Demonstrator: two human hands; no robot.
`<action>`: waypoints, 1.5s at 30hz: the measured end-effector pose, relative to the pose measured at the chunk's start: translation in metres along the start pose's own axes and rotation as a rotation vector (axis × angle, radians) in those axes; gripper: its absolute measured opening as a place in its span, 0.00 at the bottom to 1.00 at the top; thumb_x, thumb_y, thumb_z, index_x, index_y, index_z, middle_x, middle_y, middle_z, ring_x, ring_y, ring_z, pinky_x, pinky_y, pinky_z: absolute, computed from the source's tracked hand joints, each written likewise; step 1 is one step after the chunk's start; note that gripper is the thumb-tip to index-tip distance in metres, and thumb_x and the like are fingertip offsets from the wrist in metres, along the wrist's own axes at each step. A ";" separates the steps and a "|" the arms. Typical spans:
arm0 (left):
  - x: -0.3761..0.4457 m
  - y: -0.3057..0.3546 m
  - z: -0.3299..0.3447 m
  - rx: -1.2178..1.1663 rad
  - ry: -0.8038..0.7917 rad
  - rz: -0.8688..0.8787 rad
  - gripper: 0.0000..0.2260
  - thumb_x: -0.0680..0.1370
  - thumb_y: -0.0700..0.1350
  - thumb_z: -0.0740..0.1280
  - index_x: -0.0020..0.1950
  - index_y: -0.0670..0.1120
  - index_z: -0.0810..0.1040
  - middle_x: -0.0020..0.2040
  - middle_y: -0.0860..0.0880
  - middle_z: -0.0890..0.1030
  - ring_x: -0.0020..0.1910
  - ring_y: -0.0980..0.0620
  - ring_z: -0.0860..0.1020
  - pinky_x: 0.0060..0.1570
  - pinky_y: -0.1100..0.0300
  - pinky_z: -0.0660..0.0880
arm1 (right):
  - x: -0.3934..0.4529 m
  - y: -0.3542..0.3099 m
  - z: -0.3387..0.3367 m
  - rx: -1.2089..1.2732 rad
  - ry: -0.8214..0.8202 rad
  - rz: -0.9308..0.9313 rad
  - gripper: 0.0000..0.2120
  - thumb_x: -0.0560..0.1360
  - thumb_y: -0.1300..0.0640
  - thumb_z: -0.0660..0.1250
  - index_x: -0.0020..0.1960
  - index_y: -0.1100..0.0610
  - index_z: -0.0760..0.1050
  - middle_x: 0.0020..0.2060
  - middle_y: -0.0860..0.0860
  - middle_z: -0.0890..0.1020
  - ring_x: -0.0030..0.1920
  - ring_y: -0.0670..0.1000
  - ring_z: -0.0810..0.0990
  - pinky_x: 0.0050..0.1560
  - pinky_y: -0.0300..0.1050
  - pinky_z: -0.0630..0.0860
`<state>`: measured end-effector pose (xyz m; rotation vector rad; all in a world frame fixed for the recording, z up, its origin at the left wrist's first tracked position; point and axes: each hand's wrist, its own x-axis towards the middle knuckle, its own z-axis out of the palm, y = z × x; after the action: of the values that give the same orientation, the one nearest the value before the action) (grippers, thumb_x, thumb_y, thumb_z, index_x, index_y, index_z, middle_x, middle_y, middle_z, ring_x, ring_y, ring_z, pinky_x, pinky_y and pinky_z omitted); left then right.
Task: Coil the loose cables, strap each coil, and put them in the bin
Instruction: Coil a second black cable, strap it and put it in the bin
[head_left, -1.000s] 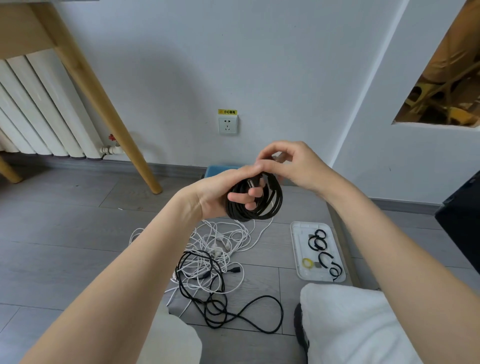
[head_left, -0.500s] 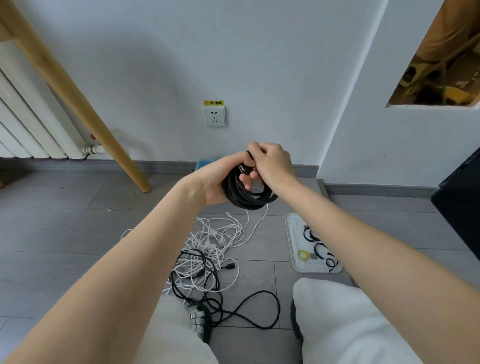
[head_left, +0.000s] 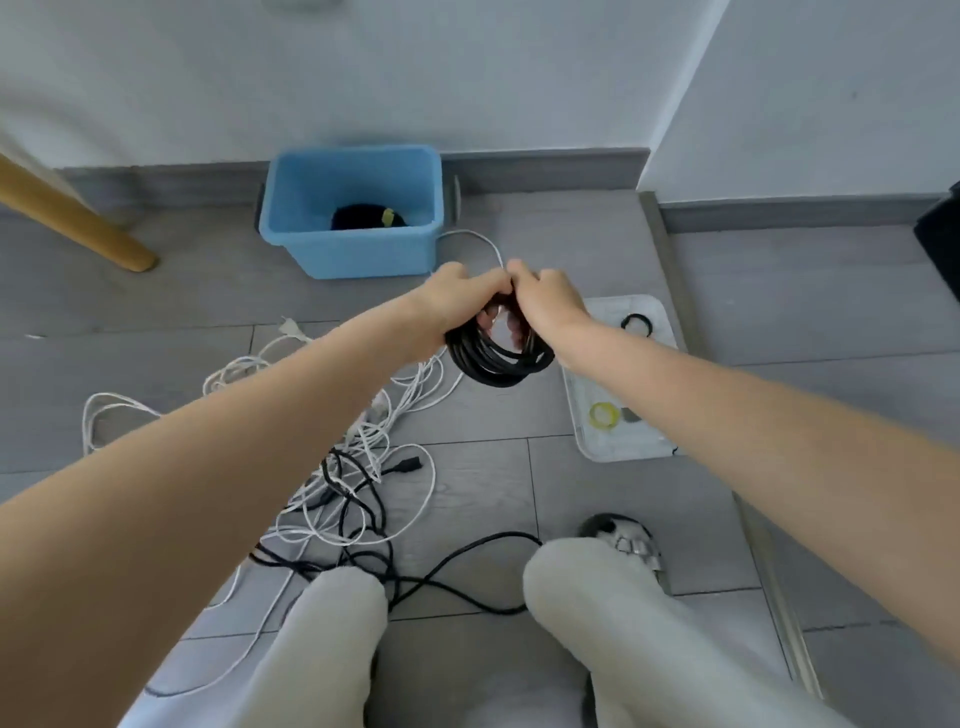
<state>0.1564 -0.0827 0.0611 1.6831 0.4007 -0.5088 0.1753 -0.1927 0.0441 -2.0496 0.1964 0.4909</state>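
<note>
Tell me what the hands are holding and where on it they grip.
Both the left hand and the right hand grip the black cable coil at its top, side by side; the loops hang below.

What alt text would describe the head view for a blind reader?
Both hands, left hand and right hand, grip a black cable coil above the floor. A blue bin stands beyond them, a white tray on the right, loose cables below.

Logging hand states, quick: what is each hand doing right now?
Left hand: fingers curled round the black cable coil.
Right hand: also gripping the coil at its top.
</note>
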 end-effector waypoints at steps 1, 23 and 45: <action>0.012 -0.013 0.003 0.030 -0.007 -0.013 0.09 0.77 0.41 0.62 0.36 0.42 0.70 0.28 0.48 0.68 0.20 0.56 0.65 0.27 0.64 0.66 | 0.011 0.013 0.004 -0.035 -0.062 0.014 0.16 0.77 0.51 0.55 0.38 0.59 0.73 0.28 0.55 0.76 0.27 0.54 0.73 0.27 0.38 0.69; 0.057 -0.125 0.026 -0.035 -0.020 -0.193 0.05 0.72 0.33 0.65 0.41 0.42 0.74 0.26 0.51 0.74 0.25 0.55 0.66 0.29 0.63 0.69 | 0.035 0.179 -0.026 -0.275 -0.106 0.024 0.04 0.76 0.64 0.63 0.43 0.57 0.72 0.38 0.55 0.83 0.42 0.58 0.78 0.40 0.45 0.71; 0.044 -0.136 -0.003 -0.358 -0.476 -0.458 0.10 0.77 0.50 0.53 0.42 0.47 0.69 0.31 0.48 0.72 0.21 0.56 0.60 0.26 0.65 0.67 | 0.024 0.084 -0.001 0.083 -0.544 -0.062 0.09 0.75 0.68 0.61 0.46 0.57 0.77 0.29 0.51 0.78 0.26 0.45 0.66 0.32 0.36 0.64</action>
<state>0.1214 -0.0578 -0.0755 1.0755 0.4917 -1.0808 0.1696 -0.2341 -0.0325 -1.7639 -0.1697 0.9596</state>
